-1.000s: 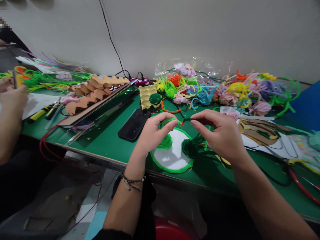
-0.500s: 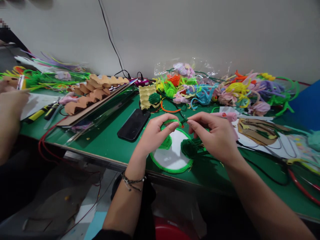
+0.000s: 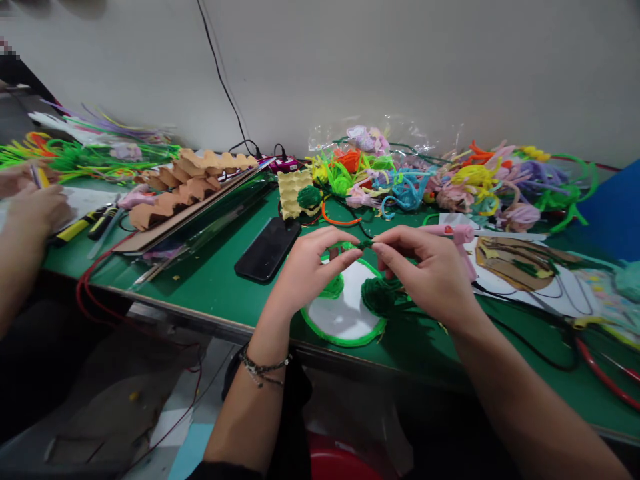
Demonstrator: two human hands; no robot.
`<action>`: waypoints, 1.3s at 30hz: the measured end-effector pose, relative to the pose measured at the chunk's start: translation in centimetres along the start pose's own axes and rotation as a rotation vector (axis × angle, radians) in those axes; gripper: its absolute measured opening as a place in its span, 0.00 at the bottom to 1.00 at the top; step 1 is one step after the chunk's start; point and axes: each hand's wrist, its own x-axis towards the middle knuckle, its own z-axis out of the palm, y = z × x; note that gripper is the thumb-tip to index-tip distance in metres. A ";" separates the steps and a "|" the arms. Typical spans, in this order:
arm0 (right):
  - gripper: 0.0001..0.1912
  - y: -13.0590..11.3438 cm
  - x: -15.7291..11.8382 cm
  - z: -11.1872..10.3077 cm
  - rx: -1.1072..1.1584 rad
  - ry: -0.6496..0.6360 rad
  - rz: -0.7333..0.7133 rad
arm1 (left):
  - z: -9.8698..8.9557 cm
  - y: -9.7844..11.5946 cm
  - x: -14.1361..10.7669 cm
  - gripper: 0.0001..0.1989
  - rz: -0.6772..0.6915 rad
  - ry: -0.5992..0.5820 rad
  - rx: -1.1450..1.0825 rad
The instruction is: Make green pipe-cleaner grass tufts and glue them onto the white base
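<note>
My left hand (image 3: pixel 317 267) and my right hand (image 3: pixel 425 267) meet above a white disc (image 3: pixel 345 317) edged in bright green. Between their fingertips they pinch a small dark green pipe cleaner (image 3: pixel 367 244). Its full shape is hidden by the fingers. On the disc, a light green fuzzy coil (image 3: pixel 333 288) sits partly behind my left hand. A dark green fuzzy ball (image 3: pixel 379 297) lies at the disc's right side, just below my right hand. Behind my right hand rests a pink glue gun (image 3: pixel 464 235).
A black phone (image 3: pixel 269 249) lies left of my hands. Behind are an egg-carton piece (image 3: pixel 290 190) and colourful pipe-cleaner bundles (image 3: pixel 400 183). Brown egg cartons (image 3: pixel 175 200) lie on cardboard. Red-handled scissors (image 3: pixel 605 370) are at right. Another person's hands (image 3: pixel 35 200) work at far left.
My left fingertips have closed in on the dark green piece, and the bright green strand between them shows less. The other person's hands moved right and down.
</note>
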 end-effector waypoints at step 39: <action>0.07 0.1 -0.1 0.7 0.022 0.046 -0.039 | 0.2 -0.1 0.1 0.06 -0.041 0.005 -0.105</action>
